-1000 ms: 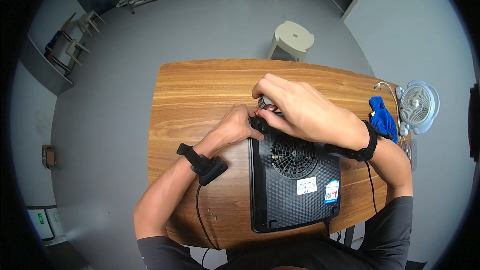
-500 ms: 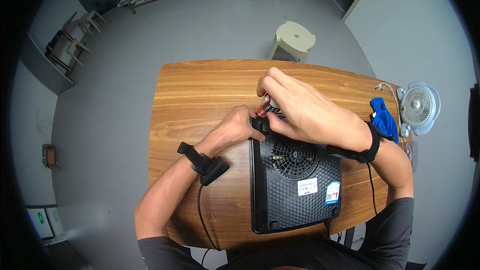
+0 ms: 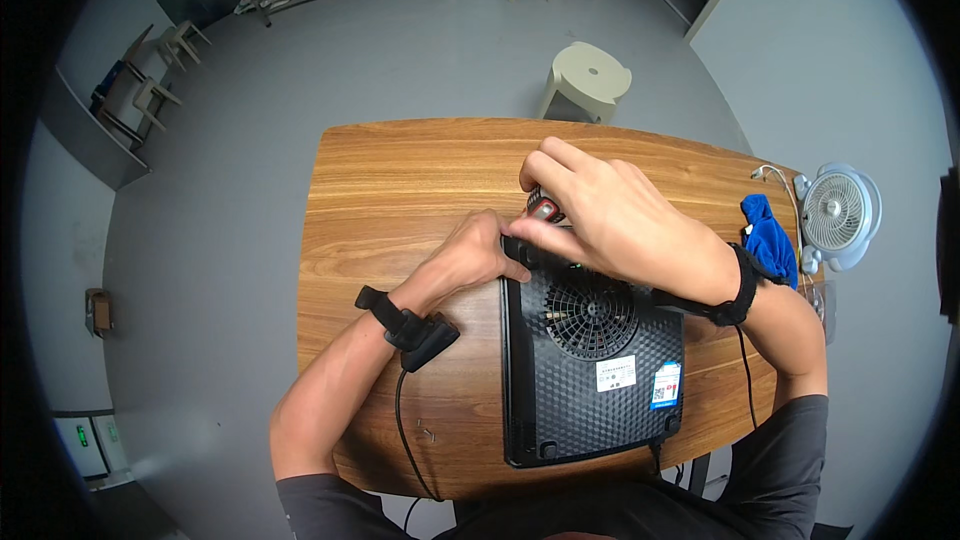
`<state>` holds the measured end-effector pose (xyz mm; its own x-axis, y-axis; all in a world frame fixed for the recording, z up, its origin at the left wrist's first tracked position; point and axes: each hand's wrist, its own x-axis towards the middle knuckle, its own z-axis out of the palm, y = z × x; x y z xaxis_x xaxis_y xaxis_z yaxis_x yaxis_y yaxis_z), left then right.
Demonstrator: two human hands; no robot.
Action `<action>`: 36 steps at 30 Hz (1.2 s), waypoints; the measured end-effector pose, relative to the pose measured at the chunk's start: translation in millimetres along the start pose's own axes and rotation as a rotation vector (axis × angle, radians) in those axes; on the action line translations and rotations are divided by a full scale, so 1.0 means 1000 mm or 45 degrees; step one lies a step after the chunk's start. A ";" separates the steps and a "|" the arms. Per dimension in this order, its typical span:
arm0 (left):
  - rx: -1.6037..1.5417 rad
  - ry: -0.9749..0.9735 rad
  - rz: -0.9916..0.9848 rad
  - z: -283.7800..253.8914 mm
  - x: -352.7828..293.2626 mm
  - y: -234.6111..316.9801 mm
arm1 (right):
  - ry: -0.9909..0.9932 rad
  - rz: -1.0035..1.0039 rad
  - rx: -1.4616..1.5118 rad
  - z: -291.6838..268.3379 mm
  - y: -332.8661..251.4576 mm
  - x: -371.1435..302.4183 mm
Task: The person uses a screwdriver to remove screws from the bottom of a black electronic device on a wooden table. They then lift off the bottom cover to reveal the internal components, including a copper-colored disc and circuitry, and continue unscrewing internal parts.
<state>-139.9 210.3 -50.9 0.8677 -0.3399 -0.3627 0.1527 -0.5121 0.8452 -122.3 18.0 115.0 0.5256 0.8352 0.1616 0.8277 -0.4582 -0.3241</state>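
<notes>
A black laptop cooling pad [image 3: 585,405] lies on the wooden table, with its round fan grille [image 3: 592,313] and two stickers facing up. My left hand [image 3: 482,248] grips its far left corner, thumb on top. Over the same corner, my right hand [image 3: 610,210] is closed around the red-and-black handle of a screwdriver [image 3: 544,209]; the tool's tip is hidden behind my fingers. A few small screws [image 3: 427,432] lie on the table near my left forearm.
A blue cloth [image 3: 768,240] and a small white fan [image 3: 834,210] sit at the table's right edge. Cables run from the black wrist devices [image 3: 424,337] and from the pad's near edge. A cream stool [image 3: 591,78] stands beyond the wooden table [image 3: 400,175].
My right hand has turned the screwdriver, and its handle now shows at a different angle, slightly higher and further right. My left hand and the cooling pad stay nearly in place.
</notes>
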 end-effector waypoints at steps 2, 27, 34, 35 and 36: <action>0.018 0.080 0.069 0.004 0.002 -0.006 | 0.009 0.007 0.024 0.006 0.006 -0.002; 0.026 0.060 0.010 0.004 0.002 -0.001 | 0.060 -0.033 0.085 0.004 0.001 -0.004; 0.000 0.038 0.006 0.002 -0.001 0.003 | 0.048 0.011 0.051 0.002 0.000 -0.005; 0.005 0.039 0.020 0.001 -0.002 0.005 | 0.015 0.041 0.071 0.001 0.000 -0.006; 0.005 0.042 0.007 0.001 -0.003 0.006 | 0.015 0.041 0.075 0.002 0.000 -0.006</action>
<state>-142.1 207.6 -45.1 0.8837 -0.3167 -0.3447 0.1459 -0.5133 0.8457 -125.3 13.4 112.5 0.5545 0.8165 0.1607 0.7973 -0.4660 -0.3836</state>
